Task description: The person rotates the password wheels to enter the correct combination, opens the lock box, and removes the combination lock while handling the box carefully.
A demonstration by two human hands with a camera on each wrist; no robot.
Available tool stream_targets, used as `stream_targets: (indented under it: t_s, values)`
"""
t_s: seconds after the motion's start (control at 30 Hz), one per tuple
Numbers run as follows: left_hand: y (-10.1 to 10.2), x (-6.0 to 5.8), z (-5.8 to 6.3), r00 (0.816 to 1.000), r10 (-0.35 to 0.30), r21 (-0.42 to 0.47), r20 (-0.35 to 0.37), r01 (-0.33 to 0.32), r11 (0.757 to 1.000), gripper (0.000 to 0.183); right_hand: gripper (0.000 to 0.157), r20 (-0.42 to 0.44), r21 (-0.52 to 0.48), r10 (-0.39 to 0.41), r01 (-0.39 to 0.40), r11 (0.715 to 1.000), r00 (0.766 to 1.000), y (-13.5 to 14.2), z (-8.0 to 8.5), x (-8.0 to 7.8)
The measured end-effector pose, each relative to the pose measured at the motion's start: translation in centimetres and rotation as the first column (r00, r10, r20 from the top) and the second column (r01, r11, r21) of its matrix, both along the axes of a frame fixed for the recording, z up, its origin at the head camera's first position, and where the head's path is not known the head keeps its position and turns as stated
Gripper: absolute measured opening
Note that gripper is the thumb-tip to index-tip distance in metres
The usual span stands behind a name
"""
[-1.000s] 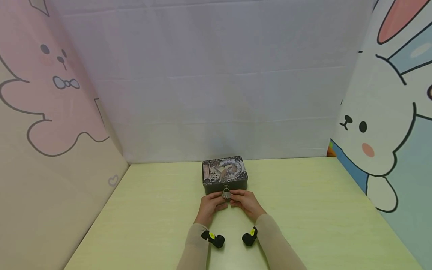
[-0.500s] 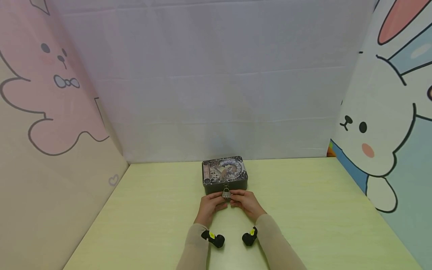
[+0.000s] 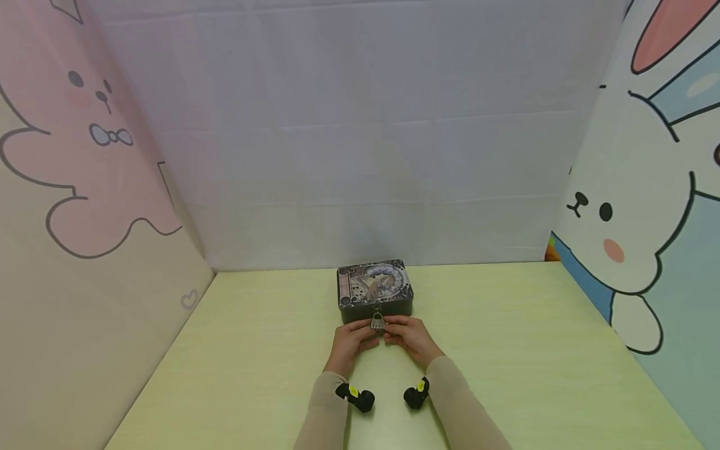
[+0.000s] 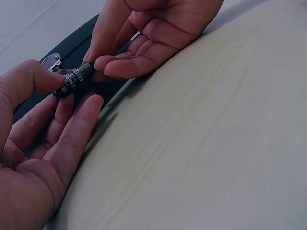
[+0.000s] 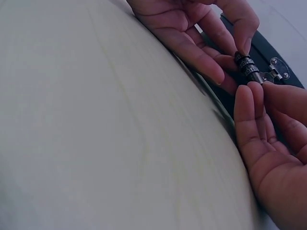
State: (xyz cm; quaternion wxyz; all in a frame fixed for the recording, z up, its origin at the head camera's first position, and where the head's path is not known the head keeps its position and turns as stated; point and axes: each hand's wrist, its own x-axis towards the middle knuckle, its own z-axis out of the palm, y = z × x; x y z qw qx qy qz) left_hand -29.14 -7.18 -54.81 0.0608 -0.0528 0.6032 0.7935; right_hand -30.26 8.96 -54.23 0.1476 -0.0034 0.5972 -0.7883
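Note:
A small combination padlock (image 3: 377,322) hangs from the metal hasp (image 5: 278,70) at the front of a dark tin box (image 3: 374,284) with a patterned lid. My left hand (image 3: 347,347) pinches one end of the padlock between thumb and finger, its thumb over the number dials. From the other side, my right hand (image 3: 414,340) pinches the opposite end with thumb and fingertips. Both wrist views show the row of dials (image 4: 73,80) between the two hands. The digits are too small to read surely. The lid is down.
The box stands near the back of a pale yellow-green table (image 3: 270,350). A white sheet (image 3: 360,137) rises behind it. Side panels carry cartoon animals, a pink one (image 3: 112,187) at left and a white rabbit (image 3: 635,244) at right. Black wrist devices (image 3: 360,400) sit at the cuffs.

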Motion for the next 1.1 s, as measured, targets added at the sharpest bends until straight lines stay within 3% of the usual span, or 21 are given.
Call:
stream_targets:
  t_s: [0.7,1.1]
  values:
    - [-0.1,0.0,0.0,1.0,-0.021,0.021,0.004,0.021,1.0,0.032,0.036,-0.013,-0.01,0.015,-0.015,1.0,1.0,0.0,0.2,0.0]
    - [0.0,1.6,2.5,0.999,-0.04,-0.008,-0.011,0.04,0.999,0.03,0.033,0.0,-0.006,0.0,0.0,1.0,1.0,0.0,0.2,0.2]
